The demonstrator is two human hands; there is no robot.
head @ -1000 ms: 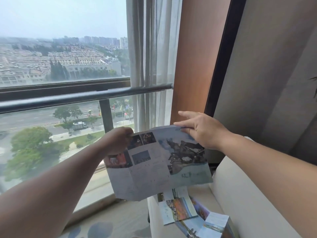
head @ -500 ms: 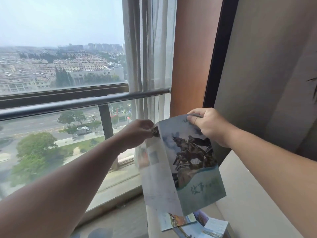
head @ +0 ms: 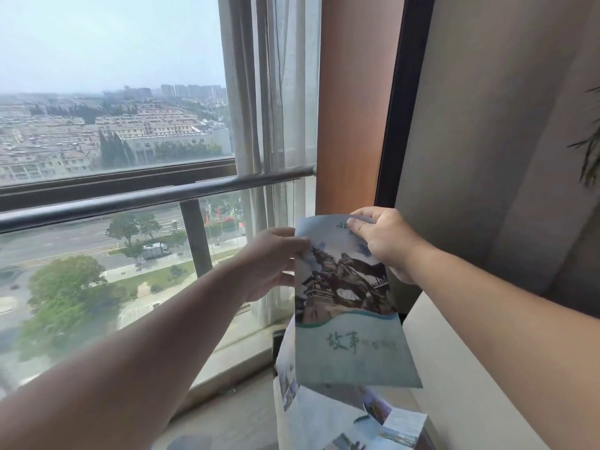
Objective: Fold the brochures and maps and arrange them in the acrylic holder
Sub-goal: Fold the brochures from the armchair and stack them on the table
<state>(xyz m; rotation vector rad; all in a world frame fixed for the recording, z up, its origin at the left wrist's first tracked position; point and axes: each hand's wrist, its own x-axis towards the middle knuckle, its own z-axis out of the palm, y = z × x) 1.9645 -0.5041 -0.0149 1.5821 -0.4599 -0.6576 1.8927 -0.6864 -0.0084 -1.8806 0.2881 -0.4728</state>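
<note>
I hold a folded brochure [head: 347, 313] upright in front of the window; its cover shows a dark statue above a teal band with green characters. My left hand [head: 272, 264] pinches its upper left edge. My right hand [head: 386, 241] grips its top right corner, thumb on the cover. A further panel hangs behind and below the cover at the lower left. Under it, more brochures [head: 373, 407] lie on the pale surface, with a stack of folded ones [head: 404, 428] at the bottom edge. I cannot make out an acrylic holder.
A pale cushioned ledge [head: 461, 368] runs along the right. A dark metal rail [head: 146, 198] crosses the big window at the left. Sheer curtains [head: 269, 125] hang by a wooden panel [head: 354, 92]. Plant leaves [head: 589, 147] poke in at the far right edge.
The brochure was spread open wide a second ago. My left hand swung its left panels inward behind the cover, so it is now one narrow panel. Both hands rose slightly.
</note>
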